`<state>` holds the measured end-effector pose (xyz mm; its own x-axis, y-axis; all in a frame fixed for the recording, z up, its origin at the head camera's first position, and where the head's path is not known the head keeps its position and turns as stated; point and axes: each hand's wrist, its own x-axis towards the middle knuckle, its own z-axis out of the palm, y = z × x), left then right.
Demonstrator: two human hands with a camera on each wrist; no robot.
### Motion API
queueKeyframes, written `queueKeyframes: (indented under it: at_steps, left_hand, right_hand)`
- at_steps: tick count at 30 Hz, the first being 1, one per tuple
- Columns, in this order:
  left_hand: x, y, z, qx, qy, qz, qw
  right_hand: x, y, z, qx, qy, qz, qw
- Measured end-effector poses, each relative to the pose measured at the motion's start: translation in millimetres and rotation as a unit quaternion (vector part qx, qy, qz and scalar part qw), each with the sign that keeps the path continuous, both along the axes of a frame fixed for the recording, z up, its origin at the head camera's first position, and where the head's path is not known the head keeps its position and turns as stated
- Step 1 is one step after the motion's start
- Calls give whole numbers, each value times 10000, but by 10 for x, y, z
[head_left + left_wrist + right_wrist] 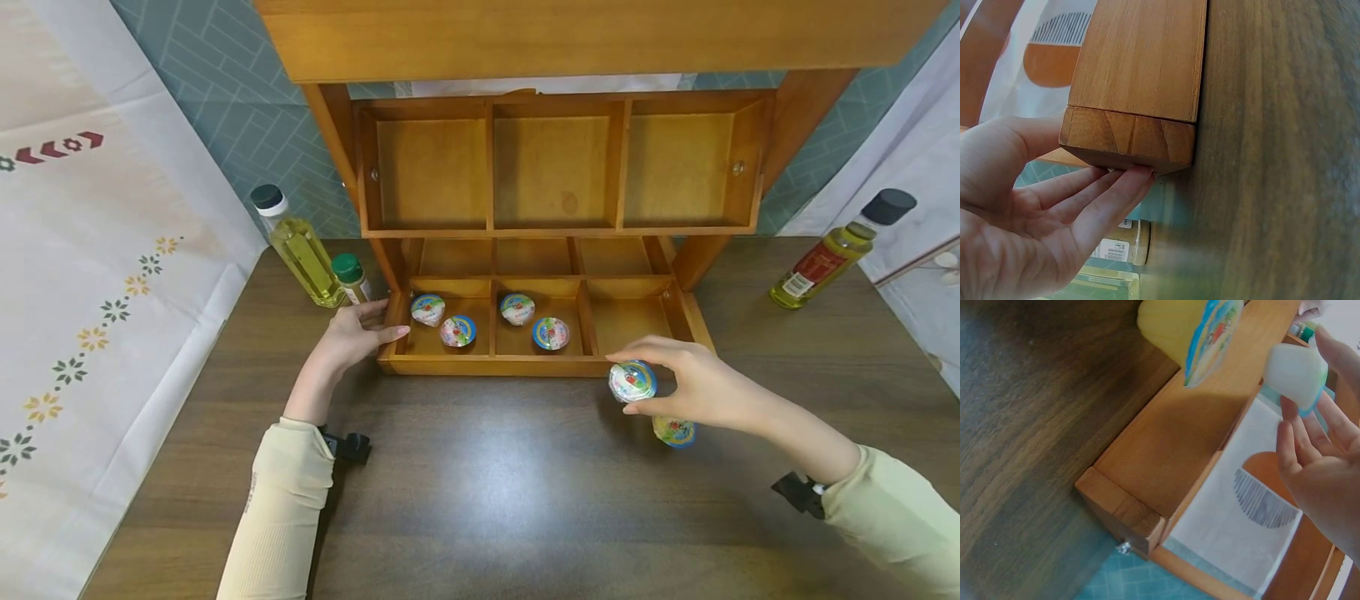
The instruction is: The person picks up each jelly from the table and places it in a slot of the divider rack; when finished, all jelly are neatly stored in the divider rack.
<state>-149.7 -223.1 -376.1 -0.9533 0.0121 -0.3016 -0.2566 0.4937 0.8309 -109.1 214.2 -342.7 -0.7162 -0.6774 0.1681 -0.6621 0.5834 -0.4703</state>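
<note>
My right hand [697, 383] pinches a white jelly cup [632, 382] between thumb and fingers, just in front of the wooden rack's [480, 366] lower tray at its right compartment. Below that hand, a yellow jelly cup [673, 431] stands on the table, partly hidden; it also shows large in the right wrist view. My left hand [348, 337] holds the tray's left side wall, thumb over the rim and fingers against the outside. Two jelly cups [458, 332] lie in the left compartment. Another two jelly cups [551, 333] are in the middle one.
An upper tray [551, 171] with three compartments tilts above the lower one. Left of the rack stand an oil bottle [306, 254] and a green-capped jar [351, 279]. Another oil bottle [825, 258] stands at the right. Brown tabletop [480, 483] lies in front.
</note>
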Motion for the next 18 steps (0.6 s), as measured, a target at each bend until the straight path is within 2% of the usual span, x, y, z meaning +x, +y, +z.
queueKeyframes:
  at_steps: [3, 12, 18]
  left_hand:
    - [-2, 0, 0, 3, -40, 26, 10000]
    - [-12, -6, -11, -25, -114, 24, 9999]
    - [-23, -3, -9, -53, -158, 37, 9999]
  right_hand:
    - [-56, 11, -3, -103, 25, -54, 9999]
    - [-339, 36, -21, -415, 727, -448, 9955]
    - [-541, 51, -63, -312, 513, -775, 9952]
